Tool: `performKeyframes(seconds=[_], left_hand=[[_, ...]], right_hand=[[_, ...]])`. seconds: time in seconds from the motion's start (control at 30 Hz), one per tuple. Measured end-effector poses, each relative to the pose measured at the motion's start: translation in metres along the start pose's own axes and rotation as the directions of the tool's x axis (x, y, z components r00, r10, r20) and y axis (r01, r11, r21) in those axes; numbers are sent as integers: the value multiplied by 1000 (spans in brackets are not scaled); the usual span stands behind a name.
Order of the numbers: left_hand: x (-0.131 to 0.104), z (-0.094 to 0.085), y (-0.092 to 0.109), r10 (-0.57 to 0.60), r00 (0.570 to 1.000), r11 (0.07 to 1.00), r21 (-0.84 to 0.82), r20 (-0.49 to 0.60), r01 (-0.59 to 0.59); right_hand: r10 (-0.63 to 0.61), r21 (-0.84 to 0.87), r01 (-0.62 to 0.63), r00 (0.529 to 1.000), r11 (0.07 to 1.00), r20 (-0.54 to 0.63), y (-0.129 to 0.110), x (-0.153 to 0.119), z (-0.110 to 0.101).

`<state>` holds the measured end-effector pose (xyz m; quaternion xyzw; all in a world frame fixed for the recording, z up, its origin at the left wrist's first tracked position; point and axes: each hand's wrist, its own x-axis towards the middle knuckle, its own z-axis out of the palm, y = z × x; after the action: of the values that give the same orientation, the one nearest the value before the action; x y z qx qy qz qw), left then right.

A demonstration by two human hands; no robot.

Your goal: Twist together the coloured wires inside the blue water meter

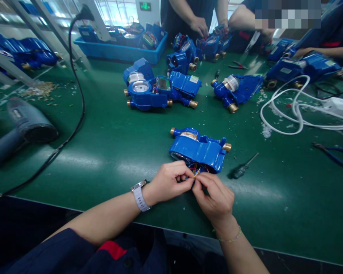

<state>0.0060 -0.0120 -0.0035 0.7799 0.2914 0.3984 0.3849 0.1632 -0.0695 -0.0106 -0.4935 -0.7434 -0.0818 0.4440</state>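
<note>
A blue water meter (198,150) with brass pipe ends lies on its side on the green bench. Thin coloured wires (198,171) come out of its near side. My left hand (171,180), with a watch on the wrist, pinches a yellow wire between thumb and forefinger. Close against it, my right hand (215,196) pinches the same thin wires, its fingertips almost touching the left ones. The exact wire ends are hidden by the fingers. Just right of the meter rests a screwdriver (240,170) with a dark handle.
A heat gun (25,125) and its black cable (81,95) lie left. Several more meters (150,89) stand farther back, by a blue bin (122,51). On the right are a white cable (295,102) and pliers (331,152). Co-workers' hands (199,26) work across the bench.
</note>
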Motion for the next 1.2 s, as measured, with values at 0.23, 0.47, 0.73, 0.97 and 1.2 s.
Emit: performKeyframes(seconds=[0.23,0.47,0.73,0.97,1.2], left_hand=[[1,-1,1,-10,1000,1000,-13,9,10],[1,-1,1,-66,998,997,-26,23,66],[2,-4,0,-168,985,984,-54,39,170],[7,-9,3,-192,976,977,-79,98,200],[8,-12,4,-192,973,975,-92,129,205]], right_hand=[[35,30,-35,999,999,-4,1,0,2],[174,248,-170,985,954,7,1,-3,3],[85,420,-130,989,898,123,0,-8,-12],[141,277,-154,988,948,68,1,-6,-8],[169,213,-177,984,961,56,-1,-3,-9]])
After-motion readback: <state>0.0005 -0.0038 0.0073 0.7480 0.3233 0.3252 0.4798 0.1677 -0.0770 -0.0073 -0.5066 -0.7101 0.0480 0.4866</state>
